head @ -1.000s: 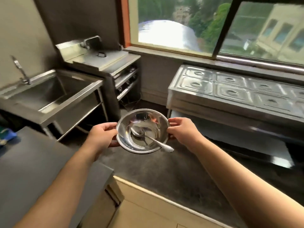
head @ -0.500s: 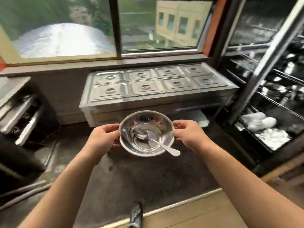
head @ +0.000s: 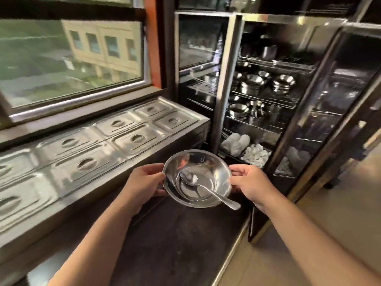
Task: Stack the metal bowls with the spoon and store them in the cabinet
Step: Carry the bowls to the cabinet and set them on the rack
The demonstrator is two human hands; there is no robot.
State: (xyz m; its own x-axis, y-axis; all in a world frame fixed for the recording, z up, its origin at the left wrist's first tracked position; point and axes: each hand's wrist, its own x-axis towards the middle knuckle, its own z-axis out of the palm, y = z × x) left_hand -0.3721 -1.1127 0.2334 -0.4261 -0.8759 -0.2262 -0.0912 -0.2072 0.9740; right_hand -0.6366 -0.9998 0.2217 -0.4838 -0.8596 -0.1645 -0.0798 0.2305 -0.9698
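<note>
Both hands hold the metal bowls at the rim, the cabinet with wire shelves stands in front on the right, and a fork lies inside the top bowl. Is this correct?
One detail is wrong: it is a spoon, not a fork, lying in the metal bowls. The head view shows its rounded scoop and its handle sticking out over the near rim. The rest is right: the left hand and right hand hold the rim, the cabinet ahead right.

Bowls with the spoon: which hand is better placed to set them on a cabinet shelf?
Probably the right hand: it grips the bowls on the side nearest the cabinet. The left hand is window-side.
</note>
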